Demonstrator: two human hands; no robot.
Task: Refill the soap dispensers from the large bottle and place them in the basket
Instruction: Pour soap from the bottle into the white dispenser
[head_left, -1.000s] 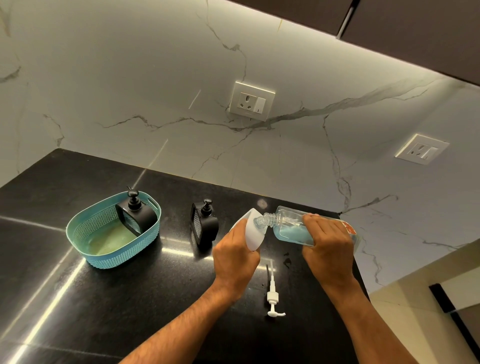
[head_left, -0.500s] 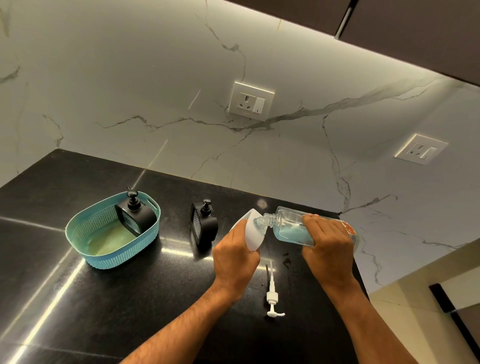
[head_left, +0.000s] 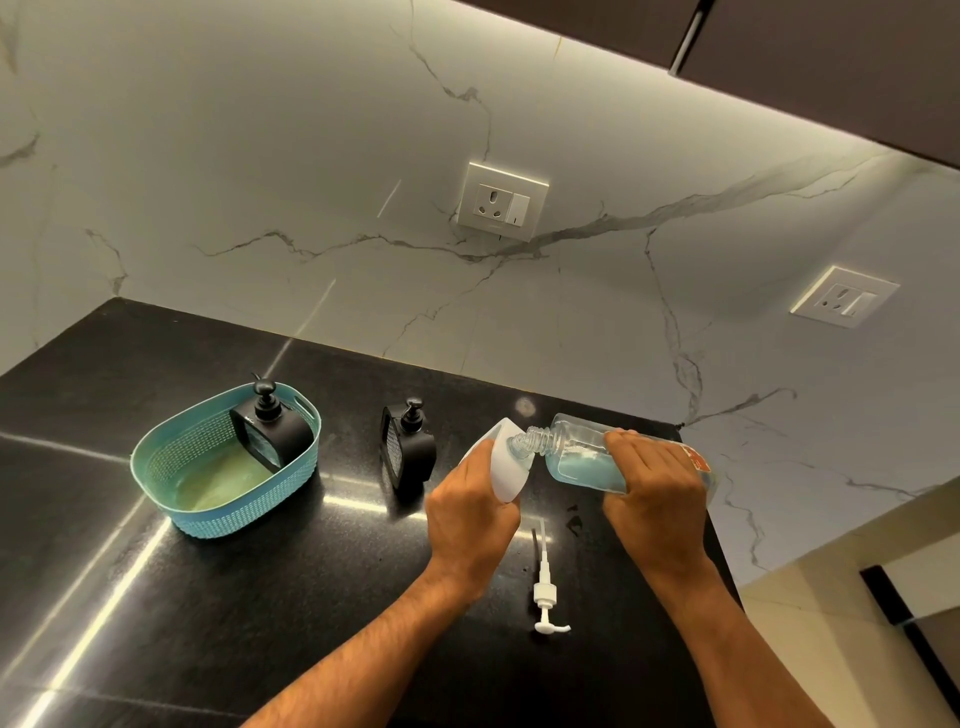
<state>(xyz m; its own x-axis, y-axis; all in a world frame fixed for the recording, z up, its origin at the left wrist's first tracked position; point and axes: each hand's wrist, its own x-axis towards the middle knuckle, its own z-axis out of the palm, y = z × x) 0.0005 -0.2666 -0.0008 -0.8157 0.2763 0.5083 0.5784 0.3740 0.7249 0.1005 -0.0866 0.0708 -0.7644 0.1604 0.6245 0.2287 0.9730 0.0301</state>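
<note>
My left hand grips a white soap dispenser with no pump on it, tilted toward the right. My right hand holds the large clear bottle of blue soap on its side, its threaded neck at the white dispenser's opening. A white pump head lies on the black counter between my forearms. One black dispenser leans inside the teal basket at the left. Another black dispenser stands on the counter between the basket and my left hand.
The black counter ends at a marble wall behind, with two sockets. The counter's right edge drops off just past my right hand. Dark cabinets hang overhead.
</note>
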